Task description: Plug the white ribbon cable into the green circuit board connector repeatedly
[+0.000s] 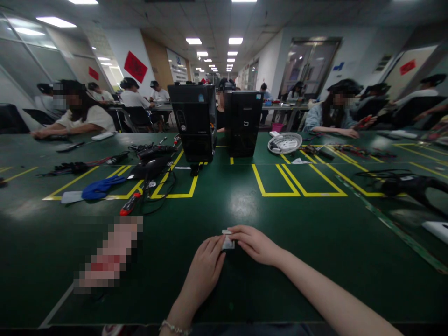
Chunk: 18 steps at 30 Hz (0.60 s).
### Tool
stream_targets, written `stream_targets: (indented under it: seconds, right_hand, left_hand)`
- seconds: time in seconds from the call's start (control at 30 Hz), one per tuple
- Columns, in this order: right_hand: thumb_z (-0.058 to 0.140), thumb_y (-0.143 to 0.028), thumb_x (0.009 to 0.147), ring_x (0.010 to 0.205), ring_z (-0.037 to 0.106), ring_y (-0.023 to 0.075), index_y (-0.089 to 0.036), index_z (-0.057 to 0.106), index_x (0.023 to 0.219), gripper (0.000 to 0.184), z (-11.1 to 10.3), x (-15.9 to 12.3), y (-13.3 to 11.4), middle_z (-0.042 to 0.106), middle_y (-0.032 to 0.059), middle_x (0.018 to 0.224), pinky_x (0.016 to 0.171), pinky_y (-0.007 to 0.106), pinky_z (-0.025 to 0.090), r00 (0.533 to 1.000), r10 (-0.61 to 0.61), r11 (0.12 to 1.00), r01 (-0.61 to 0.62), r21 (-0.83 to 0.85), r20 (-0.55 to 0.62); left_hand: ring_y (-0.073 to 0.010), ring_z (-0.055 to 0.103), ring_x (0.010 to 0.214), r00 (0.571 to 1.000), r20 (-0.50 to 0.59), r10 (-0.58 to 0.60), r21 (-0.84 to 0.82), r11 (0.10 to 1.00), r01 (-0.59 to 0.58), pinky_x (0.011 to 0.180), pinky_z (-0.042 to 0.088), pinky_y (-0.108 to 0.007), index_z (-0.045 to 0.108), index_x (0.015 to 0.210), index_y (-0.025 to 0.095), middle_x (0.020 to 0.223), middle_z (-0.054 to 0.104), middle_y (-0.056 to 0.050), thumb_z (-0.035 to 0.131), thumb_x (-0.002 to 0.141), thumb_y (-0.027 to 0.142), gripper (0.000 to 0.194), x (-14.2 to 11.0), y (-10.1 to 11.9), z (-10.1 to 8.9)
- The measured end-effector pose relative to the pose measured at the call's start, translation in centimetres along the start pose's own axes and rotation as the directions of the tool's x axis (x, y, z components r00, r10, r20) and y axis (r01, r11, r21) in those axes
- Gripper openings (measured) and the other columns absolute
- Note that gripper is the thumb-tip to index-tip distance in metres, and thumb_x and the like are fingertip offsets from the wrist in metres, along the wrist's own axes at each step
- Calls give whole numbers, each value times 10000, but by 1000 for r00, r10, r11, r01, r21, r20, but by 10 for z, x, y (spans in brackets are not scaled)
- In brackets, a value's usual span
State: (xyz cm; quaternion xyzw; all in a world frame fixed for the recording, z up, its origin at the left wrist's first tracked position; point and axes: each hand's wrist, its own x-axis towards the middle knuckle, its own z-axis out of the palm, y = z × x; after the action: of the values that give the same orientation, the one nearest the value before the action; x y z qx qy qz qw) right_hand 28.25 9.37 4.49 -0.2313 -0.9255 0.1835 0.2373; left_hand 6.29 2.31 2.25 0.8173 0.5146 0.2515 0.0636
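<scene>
My left hand (205,269) and my right hand (255,243) meet on the green table (245,205) just in front of me. Between their fingertips they pinch a small white flat part (227,241), which rests on or just above the mat. The fingers of both hands are curled onto it, and most of the part is hidden beneath them. A thin bracelet sits on my left wrist.
A red-handled screwdriver (131,203), a blue glove (100,187) and black cables lie to the left. Two black computer cases (196,121) stand at the back centre, a white fan grille (285,143) to their right. Yellow tape lines mark the mat. Other people sit around.
</scene>
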Motion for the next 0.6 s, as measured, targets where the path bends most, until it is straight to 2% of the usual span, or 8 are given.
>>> stream_targets:
  seconds: [0.1, 0.17, 0.23, 0.3, 0.33, 0.37, 0.47, 0.6]
  right_hand:
    - [360, -200, 946, 1206, 498, 189, -197, 569, 1201, 330, -23, -12, 22, 564, 100, 1267, 1014, 395, 417, 981, 37, 980, -73, -186, -189]
    - [363, -224, 939, 1174, 518, 218, -192, 589, 1177, 330, -47, -29, 44, 564, 116, 1250, 993, 424, 427, 939, 115, 926, -219, -307, -326]
    - [363, -260, 934, 1168, 517, 245, -174, 605, 1171, 349, -72, -56, 69, 543, 137, 1272, 983, 442, 430, 872, 244, 808, -425, -408, -425]
    - [358, -312, 932, 1210, 476, 283, -137, 604, 1198, 402, -96, -93, 91, 491, 165, 1335, 999, 459, 408, 734, 414, 571, -670, -474, -539]
    - [346, -335, 934, 1246, 441, 289, -126, 589, 1235, 440, -107, -114, 98, 454, 165, 1379, 1018, 446, 391, 635, 505, 418, -773, -478, -584]
    - [324, -367, 940, 1275, 411, 284, -131, 574, 1269, 476, -116, -136, 104, 422, 154, 1414, 1031, 421, 379, 512, 581, 255, -853, -456, -633]
    - [245, -398, 939, 1243, 415, 387, -33, 569, 1265, 587, -135, -196, 109, 405, 247, 1395, 955, 524, 398, 289, 621, 39, -940, -340, -729]
    - [237, -465, 897, 1194, 402, 501, 41, 585, 1221, 694, -145, -256, 108, 421, 348, 1326, 816, 611, 398, 17, 633, -180, -969, -169, -774]
  left_hand:
    - [-251, 520, 1235, 1000, 30, 8, 22, 1000, -8, 1027, 440, -456, 411, 1418, 183, 1346, 564, -100, 410, 980, 241, 443, -2, -1, 0]
    - [-255, 493, 1270, 999, 45, 28, 48, 998, -30, 1033, 437, -461, 423, 1416, 192, 1376, 547, -88, 411, 985, 262, 437, -4, -2, 0]
    - [-254, 492, 1273, 997, 59, 45, 61, 997, -49, 1041, 432, -461, 473, 1383, 197, 1380, 546, -79, 422, 984, 265, 407, -4, -2, 0]
    - [-248, 509, 1253, 997, 64, 47, 59, 997, -51, 1042, 434, -456, 510, 1352, 200, 1374, 550, -74, 428, 982, 253, 383, -4, 0, 0]
    - [-246, 517, 1244, 997, 64, 43, 56, 997, -47, 1038, 439, -454, 520, 1342, 201, 1370, 552, -75, 430, 981, 251, 375, -4, 1, 0]
    - [-247, 523, 1234, 997, 63, 36, 54, 998, -39, 1032, 445, -455, 526, 1335, 200, 1366, 553, -78, 431, 981, 252, 370, -3, 2, -1]
    - [-254, 530, 1223, 997, 79, 15, 51, 999, -19, 1033, 438, -469, 531, 1324, 190, 1354, 558, -87, 435, 978, 256, 365, -3, 4, -2]
    - [-254, 511, 1244, 995, 104, 5, 45, 999, -10, 1053, 415, -464, 515, 1335, 178, 1363, 549, -88, 430, 980, 257, 374, -2, 5, -2]
